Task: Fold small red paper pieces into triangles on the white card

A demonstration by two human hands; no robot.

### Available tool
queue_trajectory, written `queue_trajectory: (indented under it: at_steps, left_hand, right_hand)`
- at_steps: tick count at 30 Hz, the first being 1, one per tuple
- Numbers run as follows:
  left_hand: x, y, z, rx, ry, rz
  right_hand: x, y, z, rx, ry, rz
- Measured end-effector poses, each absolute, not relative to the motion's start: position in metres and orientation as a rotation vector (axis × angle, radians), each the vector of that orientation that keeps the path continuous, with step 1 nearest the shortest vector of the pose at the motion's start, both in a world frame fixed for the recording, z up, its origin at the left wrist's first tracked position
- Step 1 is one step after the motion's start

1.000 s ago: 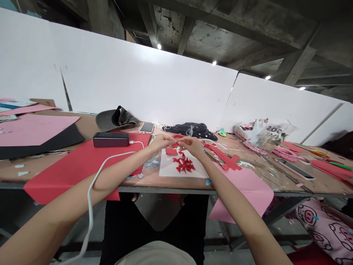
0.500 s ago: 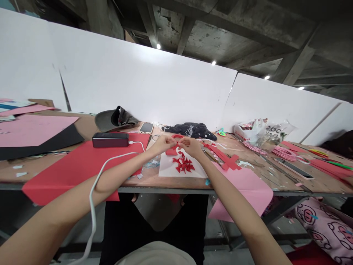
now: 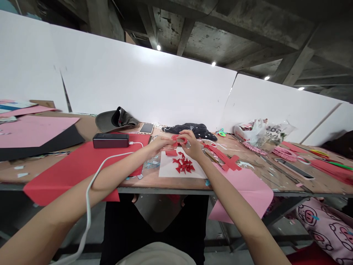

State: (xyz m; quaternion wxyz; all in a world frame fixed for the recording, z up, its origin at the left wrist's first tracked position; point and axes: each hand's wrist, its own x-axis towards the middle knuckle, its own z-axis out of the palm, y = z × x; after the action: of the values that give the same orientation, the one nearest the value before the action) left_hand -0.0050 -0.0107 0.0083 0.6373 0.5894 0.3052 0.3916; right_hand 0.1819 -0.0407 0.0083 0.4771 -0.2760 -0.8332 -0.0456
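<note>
A small piece of red paper point(image 3: 174, 138) is pinched in the fingertips of my left hand point(image 3: 160, 143). My right hand point(image 3: 192, 145) has its fingers curled around the other side of this red piece, thumb and forefinger closed on it. Just below the hands, a pile of folded red paper bits point(image 3: 184, 164) lies on a white sheet point(image 3: 168, 171). Near the sheet's upper left there is a flat red paper scrap point(image 3: 171, 152). The exact shape of the held piece is partly hidden by the fingers.
Left of my arms, a black power bank point(image 3: 110, 140) with a white cable rests on a large red sheet point(image 3: 74, 169). Red paper strips point(image 3: 224, 158) and a pink sheet point(image 3: 248, 187) lie to the right. Behind are a grey cap point(image 3: 116, 119) and dark cloth point(image 3: 195, 130).
My hands have drawn slightly apart around the red paper. The right hand's fingers have lifted and curve more openly over it. The pile on the white sheet stays put.
</note>
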Motion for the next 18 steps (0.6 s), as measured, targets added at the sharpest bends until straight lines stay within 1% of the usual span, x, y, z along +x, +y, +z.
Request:
queue_trajectory:
  at_steps: [6, 12, 18]
  left_hand:
    - [-0.0047, -0.0065, 0.0106, 1.066, 0.691, 0.76]
    - [-0.0069, -0.0062, 0.0101, 1.013, 0.629, 0.65]
    - [-0.0068, -0.0051, 0.0088, 1.09, 0.626, 0.767]
  right_hand:
    - [0.181, -0.039, 0.0025, -0.616, -2.094, -0.017]
    - [0.1805, -0.0376, 0.0011, -0.61, -2.074, 0.009]
    - [0.1809, -0.0396, 0.0065, -0.635, -2.004, 0.026]
